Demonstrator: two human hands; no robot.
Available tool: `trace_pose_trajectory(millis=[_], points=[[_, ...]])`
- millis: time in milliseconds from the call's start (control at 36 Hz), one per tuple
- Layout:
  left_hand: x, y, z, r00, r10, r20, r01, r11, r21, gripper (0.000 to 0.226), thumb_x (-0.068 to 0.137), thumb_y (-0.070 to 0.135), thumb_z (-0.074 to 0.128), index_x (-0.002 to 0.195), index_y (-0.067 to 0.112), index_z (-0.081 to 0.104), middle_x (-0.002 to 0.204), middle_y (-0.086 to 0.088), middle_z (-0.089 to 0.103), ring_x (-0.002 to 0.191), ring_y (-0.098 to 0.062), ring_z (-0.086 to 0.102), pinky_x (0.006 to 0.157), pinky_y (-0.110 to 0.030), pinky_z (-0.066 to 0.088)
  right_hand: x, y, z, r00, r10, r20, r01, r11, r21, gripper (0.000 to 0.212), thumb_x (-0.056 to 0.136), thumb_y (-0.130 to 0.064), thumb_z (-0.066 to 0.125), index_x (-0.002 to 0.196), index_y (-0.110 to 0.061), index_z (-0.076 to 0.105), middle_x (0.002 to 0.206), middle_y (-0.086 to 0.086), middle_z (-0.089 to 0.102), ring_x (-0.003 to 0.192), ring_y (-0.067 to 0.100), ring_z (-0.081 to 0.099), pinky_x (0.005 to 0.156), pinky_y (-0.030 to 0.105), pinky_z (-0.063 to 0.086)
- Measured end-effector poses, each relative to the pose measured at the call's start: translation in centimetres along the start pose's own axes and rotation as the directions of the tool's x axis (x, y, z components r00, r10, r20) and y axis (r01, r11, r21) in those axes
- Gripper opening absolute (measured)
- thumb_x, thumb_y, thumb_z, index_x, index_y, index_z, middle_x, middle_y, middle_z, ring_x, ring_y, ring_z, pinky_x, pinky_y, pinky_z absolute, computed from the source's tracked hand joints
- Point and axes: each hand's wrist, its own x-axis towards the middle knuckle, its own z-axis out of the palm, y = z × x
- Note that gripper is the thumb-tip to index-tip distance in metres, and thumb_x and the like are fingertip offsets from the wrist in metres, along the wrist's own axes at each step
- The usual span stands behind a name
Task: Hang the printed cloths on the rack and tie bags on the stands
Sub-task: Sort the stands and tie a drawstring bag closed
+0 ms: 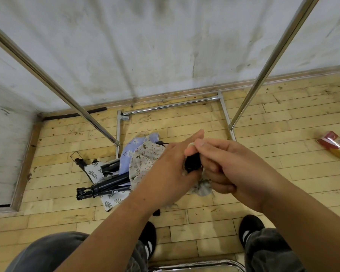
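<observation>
Rack (273,55): two bare chrome uprights, slanting from the upper corners down to a base frame on the wooden floor (263,114) at centre. Not yet hung with anything, so judged an early stage. Open room between the uprights and toward the right of the frame. Hemmed at the back by the wall (145,46), just behind the base bar.

Left hand (171,173) and right hand (228,165): together at centre, raised above the floor, probably for close two-handed work. Each grip narrow, curled round a small black object (192,162) between them, with the right thumb and forefinger pinching a pale tip at its top.

Printed cloths (143,160): heaped on the floor left of centre, beside the rack's left foot, partly hidden behind the left hand.

Stands (106,186): black, folded, lying across the heap's lower left. Likely to snag cloth pulled from beneath.

Grey cloth (203,189): bunched just under the hands. Held by which grip, impossible to tell.

Red-and-yellow packet (335,147): right edge, well apart.
</observation>
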Motion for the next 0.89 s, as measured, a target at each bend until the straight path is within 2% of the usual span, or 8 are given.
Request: trace_pose_trajectory(millis=[111,222,361,472,528,722,806,889], points=[[-0.2,0.9,-0.8,0.997,-0.023,0.072,0.035,0.984,-0.174,0.085,0.087,0.002,0.063,0.15,0.053,0.035,0.13,0.024,0.059,0.112,0.005,0.06,0.095,-0.028,0.056,0.1,-0.1,-0.3,0.997,-0.037,-0.061,0.041,0.998,0.056,0.031,0.105,-0.033,0.05,0.105,-0.012,0.074,0.08,0.003,0.055,0.044,0.01,0.025,0.045,0.025,0.018],[-0.3,1.6,-0.8,0.995,0.016,0.098,0.006,0.975,-0.222,0.075,0.09,0.007,0.074,0.132,0.058,0.039,0.116,0.018,0.065,0.108,0.001,0.062,0.082,-0.015,0.052,0.2,-0.2,-0.6,0.995,-0.044,-0.088,0.051,0.995,0.08,0.03,0.105,-0.031,0.051,0.1,-0.013,0.074,0.088,0.001,0.063,0.044,0.011,0.03,0.045,0.024,0.02],[-0.2,1.5,-0.1,0.998,0.067,-0.004,-0.067,0.988,-0.143,0.069,0.086,0.028,0.083,0.135,0.053,0.041,0.126,0.029,0.055,0.119,0.007,0.056,0.095,-0.01,0.045,0.1,-0.3,-0.4,0.999,-0.032,-0.032,0.035,0.994,0.107,0.029,0.106,-0.029,0.049,0.098,-0.012,0.072,0.086,0.003,0.064,0.039,0.009,0.028,0.046,0.025,0.015],[-0.1,0.6,0.0,0.997,0.045,-0.067,-0.051,0.994,-0.092,0.066,0.088,0.041,0.072,0.142,0.059,0.038,0.149,0.025,0.047,0.139,-0.003,0.045,0.115,-0.039,0.042,-0.2,-0.7,-0.3,0.999,-0.017,0.048,0.012,0.995,0.097,0.03,0.107,-0.028,0.047,0.098,-0.008,0.067,0.089,0.008,0.065,0.038,0.009,0.025,0.042,0.023,0.017],[-0.1,0.5,0.1,0.997,0.046,-0.06,-0.05,0.997,-0.065,0.061,0.089,0.046,0.065,0.143,0.056,0.037,0.154,0.027,0.042,0.144,0.0,0.038,0.118,-0.038,0.038,-0.2,-0.8,-0.3,0.997,-0.007,0.077,0.0,0.997,0.082,0.031,0.107,-0.03,0.047,0.097,-0.007,0.066,0.09,0.009,0.066,0.039,0.01,0.025,0.044,0.025,0.015],[0.0,0.4,0.1,0.997,0.075,-0.031,-0.075,0.997,-0.023,0.07,0.088,0.031,0.069,0.15,0.047,0.041,0.143,0.025,0.048,0.137,0.001,0.044,0.114,-0.028,0.04,-0.4,-1.0,-0.3,0.985,0.137,0.107,-0.15,0.981,0.122,0.035,0.105,-0.037,0.051,0.099,-0.01,0.073,0.059,-0.003,0.032,0.042,0.008,0.02,0.04,0.021,0.016],[0.1,0.1,0.6,0.998,0.065,-0.018,-0.064,0.997,0.052,0.072,0.088,0.035,0.069,0.15,0.051,0.038,0.135,0.025,0.047,0.13,-0.001,0.049,0.11,-0.033,0.045,-0.4,-0.9,0.0,0.981,0.184,0.067,-0.188,0.981,0.058,0.039,0.105,-0.04,0.051,0.111,-0.012,0.077,0.058,-0.004,0.028,0.044,0.008,0.019,0.04,0.022,0.017],[0.3,-0.1,0.8,0.998,0.061,-0.018,-0.061,0.998,0.012,0.064,0.088,0.033,0.071,0.144,0.049,0.047,0.126,0.026,0.052,0.125,-0.002,0.053,0.105,-0.026,0.046,-0.3,-0.6,0.2,0.986,0.166,0.001,-0.166,0.986,0.017,0.037,0.107,-0.037,0.048,0.103,-0.009,0.072,0.059,-0.001,0.029,0.044,0.01,0.019,0.039,0.022,0.02]])
